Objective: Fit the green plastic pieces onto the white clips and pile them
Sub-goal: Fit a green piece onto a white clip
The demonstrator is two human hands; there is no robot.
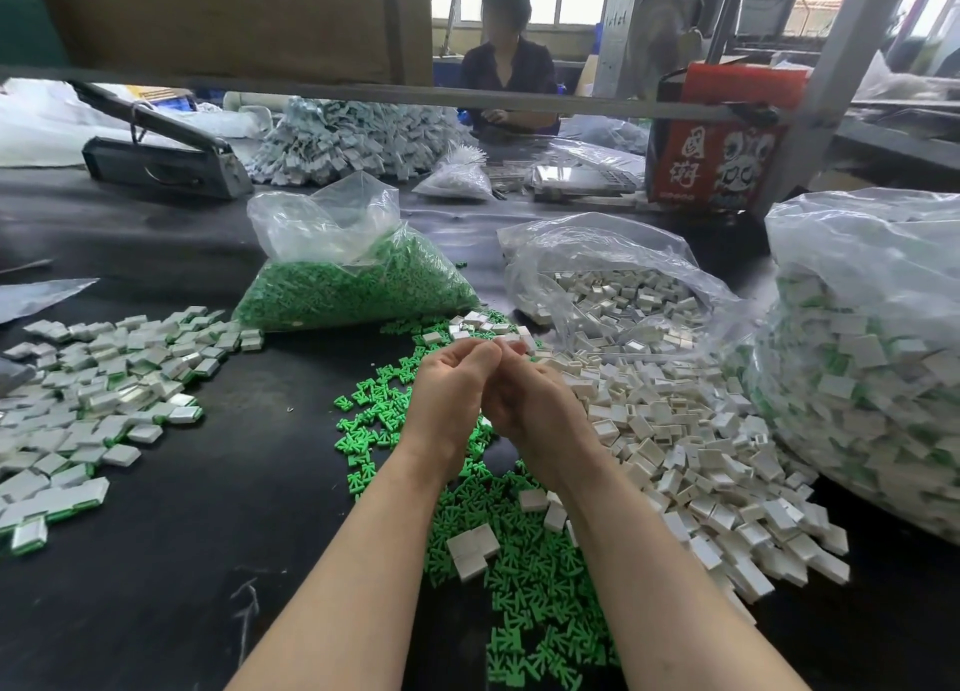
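Note:
My left hand and my right hand are pressed together over the middle of the black table, fingers curled, pinching a small white clip at the fingertips. Whether a green piece is in it is hidden by my fingers. Loose green plastic pieces lie spread under my forearms. Loose white clips are heaped to the right. A pile of fitted clips with green edges lies at the left.
An open bag of green pieces and an open bag of white clips stand behind my hands. A big bag of fitted clips fills the right. A person sits across the table by a red box.

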